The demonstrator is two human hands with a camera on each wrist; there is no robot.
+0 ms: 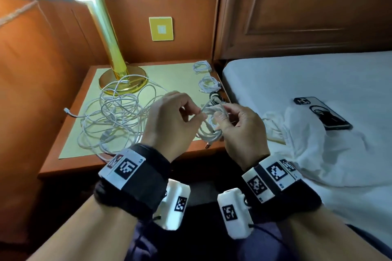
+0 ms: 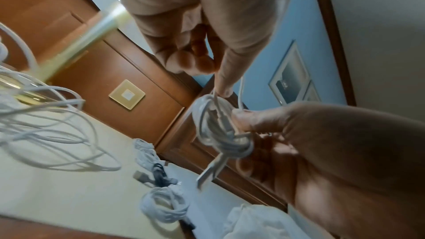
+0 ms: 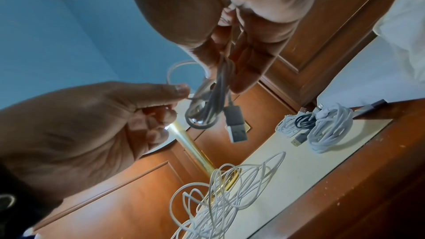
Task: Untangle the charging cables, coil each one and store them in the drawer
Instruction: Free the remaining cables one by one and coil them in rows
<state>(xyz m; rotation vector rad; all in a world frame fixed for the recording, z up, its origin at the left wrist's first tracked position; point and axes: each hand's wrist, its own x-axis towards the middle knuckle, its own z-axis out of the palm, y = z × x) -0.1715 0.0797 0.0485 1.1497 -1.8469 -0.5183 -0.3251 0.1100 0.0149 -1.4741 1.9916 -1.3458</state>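
Head cam is looking steeply down at the worktop [image 1: 174, 72], bed at frame right. Both wrist cams are sitting close, tilted upward from below, sharing the wall switch plate [image 2: 126, 94] and the coiled cables [image 3: 322, 126].

- I see orange-brown wood panelling [image 1: 180, 8] behind the nightstand, with a square yellow switch plate [image 1: 161, 28] set in it.
- A brass lamp [image 1: 110, 34] with a pale shade stands on the cream tabletop [image 1: 169, 76].
- To the right, a carved wooden headboard [image 1: 307, 6] backs a bed [image 1: 318, 74] in white sheets.
- The wall [image 3: 57, 34] above looks blue.
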